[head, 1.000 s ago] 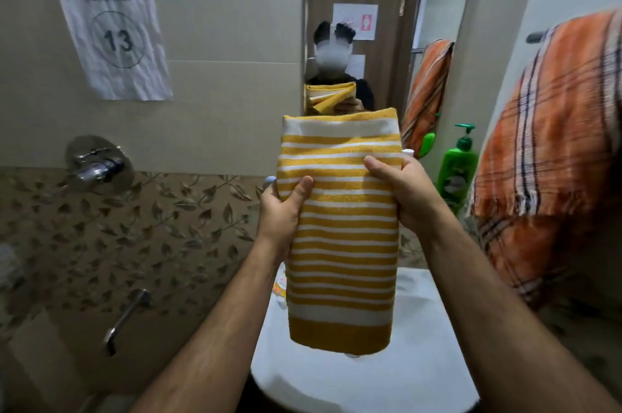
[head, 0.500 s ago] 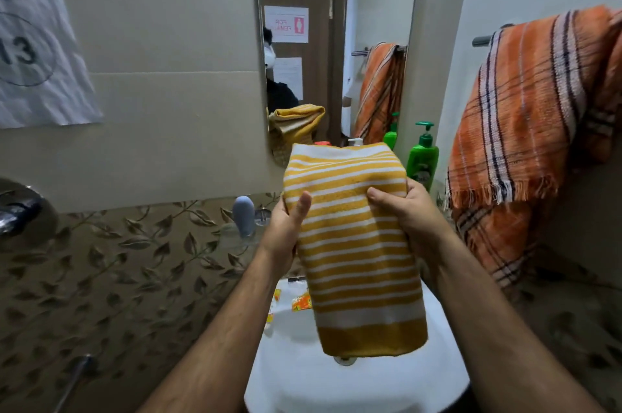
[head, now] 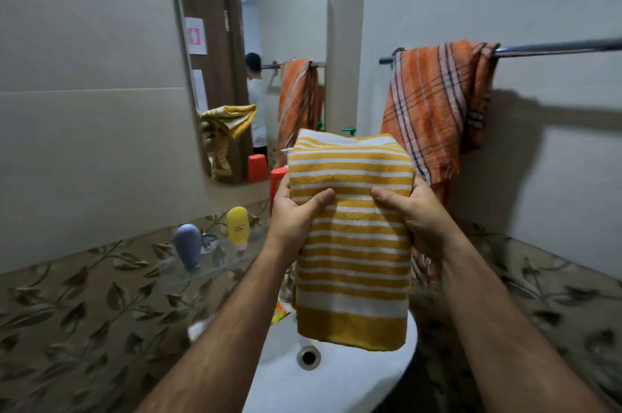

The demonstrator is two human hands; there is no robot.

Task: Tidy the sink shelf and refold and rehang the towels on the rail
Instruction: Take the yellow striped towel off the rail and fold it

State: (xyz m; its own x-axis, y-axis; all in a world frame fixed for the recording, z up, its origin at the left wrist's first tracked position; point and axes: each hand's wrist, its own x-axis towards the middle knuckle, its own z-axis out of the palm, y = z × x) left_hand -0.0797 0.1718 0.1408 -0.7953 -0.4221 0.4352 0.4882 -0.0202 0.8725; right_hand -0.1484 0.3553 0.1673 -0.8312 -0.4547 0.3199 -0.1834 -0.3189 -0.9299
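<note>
The person holds a folded yellow-and-white striped towel [head: 350, 237] up in the middle of the frame, above the white sink [head: 323, 379]. The left hand [head: 296, 214] grips the towel's left edge, thumb pressed across the front of the cloth and fingers wrapped behind it. The right hand [head: 409, 210] grips the right edge the same way, thumb on the front, fingers behind. The towel hangs straight down from both hands, its broad yellow band at the bottom just above the sink's drain [head: 308, 357].

To the upper right, a chrome towel rail [head: 555, 47] runs along the wall, and an orange plaid towel [head: 434, 106] is draped unevenly over its left end, bunched and hanging down behind the striped towel. The rest of the rail to the right is bare metal.

At lower left a glass shelf [head: 208, 269] carries a grey-blue bottle [head: 187, 246] and a yellow bottle [head: 237, 224], both standing cap-down. A red cup [head: 277, 183] peeks out just left of the left hand, and a green pump top [head: 349, 131] shows above the towel's top edge. The mirror [head: 249, 59] in the upper left of centre reflects the striped towel, the orange towel and a second figure in a doorway.
</note>
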